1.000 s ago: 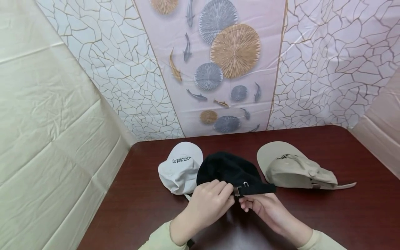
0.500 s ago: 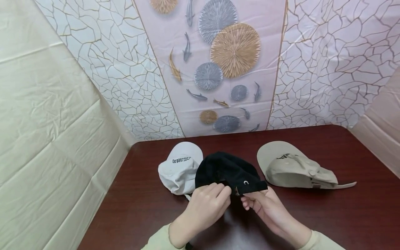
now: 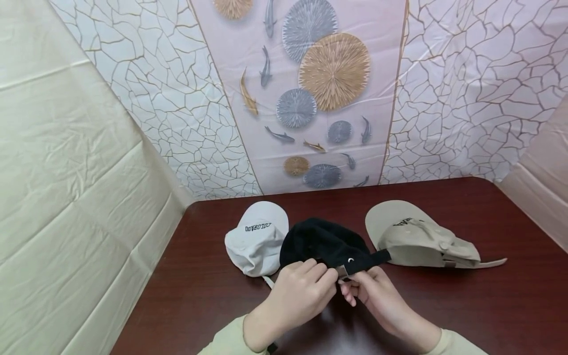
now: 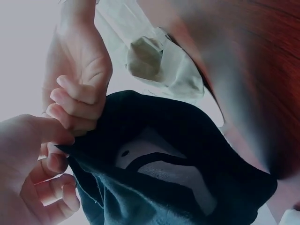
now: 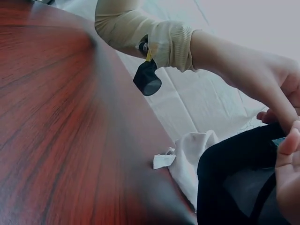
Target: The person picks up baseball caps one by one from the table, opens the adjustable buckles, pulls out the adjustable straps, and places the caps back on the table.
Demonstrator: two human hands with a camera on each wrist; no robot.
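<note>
A black cap (image 3: pixel 324 241) is held with its back opening toward me, between both hands. My left hand (image 3: pixel 299 291) grips the back edge of the cap beside a metal buckle (image 3: pixel 341 271). Just right of the buckle, my right hand (image 3: pixel 377 298) pinches the black strap (image 3: pixel 368 261), whose free end sticks out up and to the right. In the left wrist view, the fingers of the left hand (image 4: pixel 35 164) and right hand (image 4: pixel 77 89) meet at the cap's edge, with the light lining (image 4: pixel 161 164) showing inside. The buckle is hidden there.
A white cap (image 3: pixel 257 241) lettered COLORADO lies left of the black one on the dark red table (image 3: pixel 177 296). To the right rests a beige cap (image 3: pixel 417 236), its strap end stretched out. A patterned cloth (image 3: pixel 319 98) hangs behind the table.
The strap's free end, level a second ago, pulled back to the left and now sticks out again, tilted upward. My left hand has shifted slightly right toward the buckle.
</note>
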